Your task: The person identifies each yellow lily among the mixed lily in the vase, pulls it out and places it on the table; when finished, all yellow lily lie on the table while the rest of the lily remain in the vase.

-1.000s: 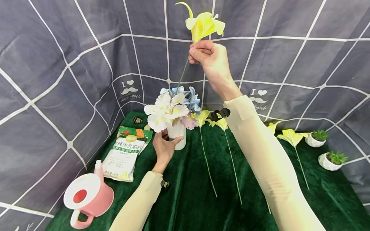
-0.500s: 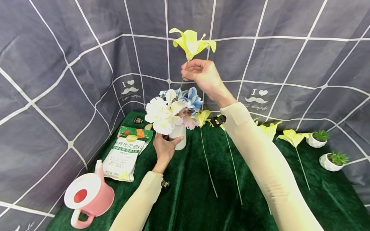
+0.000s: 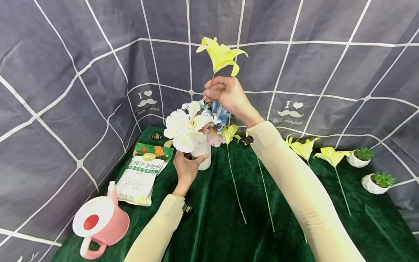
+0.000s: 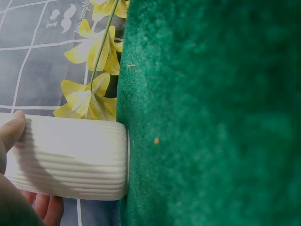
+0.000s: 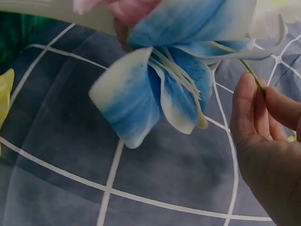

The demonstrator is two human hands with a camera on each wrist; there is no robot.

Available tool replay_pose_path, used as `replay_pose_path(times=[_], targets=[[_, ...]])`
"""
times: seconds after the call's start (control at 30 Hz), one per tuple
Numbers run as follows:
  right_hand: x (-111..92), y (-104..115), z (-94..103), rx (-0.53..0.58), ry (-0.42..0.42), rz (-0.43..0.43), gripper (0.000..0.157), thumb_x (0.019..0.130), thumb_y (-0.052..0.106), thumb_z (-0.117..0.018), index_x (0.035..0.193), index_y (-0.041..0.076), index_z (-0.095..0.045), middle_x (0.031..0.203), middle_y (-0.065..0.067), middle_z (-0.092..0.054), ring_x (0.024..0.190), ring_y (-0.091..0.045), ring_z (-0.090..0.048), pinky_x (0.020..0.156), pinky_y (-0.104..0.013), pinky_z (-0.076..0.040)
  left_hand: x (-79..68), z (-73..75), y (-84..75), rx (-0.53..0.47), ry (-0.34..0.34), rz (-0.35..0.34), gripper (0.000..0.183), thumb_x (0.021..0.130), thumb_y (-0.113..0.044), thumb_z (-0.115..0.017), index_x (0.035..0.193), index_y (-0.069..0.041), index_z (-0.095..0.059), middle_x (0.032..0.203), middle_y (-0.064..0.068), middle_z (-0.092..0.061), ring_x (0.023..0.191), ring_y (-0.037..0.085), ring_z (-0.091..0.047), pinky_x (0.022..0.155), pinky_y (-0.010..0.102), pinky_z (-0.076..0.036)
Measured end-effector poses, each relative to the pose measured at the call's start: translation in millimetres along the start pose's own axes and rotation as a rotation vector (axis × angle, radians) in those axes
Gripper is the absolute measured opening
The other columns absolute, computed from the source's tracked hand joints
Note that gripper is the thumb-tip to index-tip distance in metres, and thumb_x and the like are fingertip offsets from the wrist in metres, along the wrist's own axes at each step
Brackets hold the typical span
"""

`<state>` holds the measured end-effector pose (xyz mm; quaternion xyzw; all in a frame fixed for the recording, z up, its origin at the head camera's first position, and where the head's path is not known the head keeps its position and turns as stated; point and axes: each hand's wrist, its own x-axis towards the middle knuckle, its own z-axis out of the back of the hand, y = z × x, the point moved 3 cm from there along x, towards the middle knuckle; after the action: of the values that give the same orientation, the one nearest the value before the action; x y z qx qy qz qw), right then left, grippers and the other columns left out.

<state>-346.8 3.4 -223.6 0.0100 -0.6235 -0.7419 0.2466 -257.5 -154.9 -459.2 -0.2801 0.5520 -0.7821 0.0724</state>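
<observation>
A white ribbed vase stands upright on the green cloth, filled with white flowers, blue lilies and a pink flower. My left hand grips the vase low on its side; in the left wrist view the thumb and fingers wrap its ribbed wall. Above the bouquet my right hand pinches the stem of a yellow lily, its bloom upright over the fingers. The right wrist view has the green stem between thumb and fingers, running down behind a blue lily.
Several yellow lilies lie on the green cloth to the right. Two small potted succulents sit at the far right. A fertilizer bag and a pink watering can are on the left. Grey checked fabric hangs behind.
The right hand has come down toward the bouquet with the yellow lily, its stem sinking among the flowers. The bloom has turned. The left hand stays on the vase.
</observation>
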Motion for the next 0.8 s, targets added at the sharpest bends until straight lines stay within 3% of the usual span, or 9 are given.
replay_pose_path(times=[0.2,0.5,0.8], targets=[[-2,-4,2.1,-0.004,-0.051,-0.037,0.012,0.092,0.008,-0.073,0.099,-0.002,-0.074,0.094,-0.016,-0.076,0.074,-0.017,-0.075,0.082,-0.034,-0.063,-0.2,0.6,-1.0,0.002,-0.001,0.003,0.076,0.066,-0.03,-0.096,0.129,-0.011,-0.058,0.123,0.012,-0.065,0.113,0.03,-0.067,0.092,0.047,-0.061],[-10,12,10.5,0.152,-0.166,0.122,0.005,0.091,0.0,-0.071,0.093,-0.004,-0.073,0.086,-0.008,-0.075,0.072,-0.016,-0.074,0.077,-0.032,-0.064,-0.9,0.3,-1.8,0.0,-0.002,0.019,0.076,0.066,-0.029,-0.096,0.129,-0.011,-0.058,0.124,0.012,-0.065,0.116,0.03,-0.066,0.094,0.047,-0.06],[-23,27,36.5,0.292,-0.329,0.247,0.011,0.089,-0.003,-0.073,0.099,-0.006,-0.073,0.078,-0.007,-0.075,0.069,-0.016,-0.074,0.073,-0.028,-0.063,-0.8,1.0,-2.0,-0.012,0.0,0.01,0.077,0.066,-0.028,-0.096,0.131,-0.012,-0.058,0.125,0.011,-0.064,0.116,0.03,-0.066,0.095,0.047,-0.06]])
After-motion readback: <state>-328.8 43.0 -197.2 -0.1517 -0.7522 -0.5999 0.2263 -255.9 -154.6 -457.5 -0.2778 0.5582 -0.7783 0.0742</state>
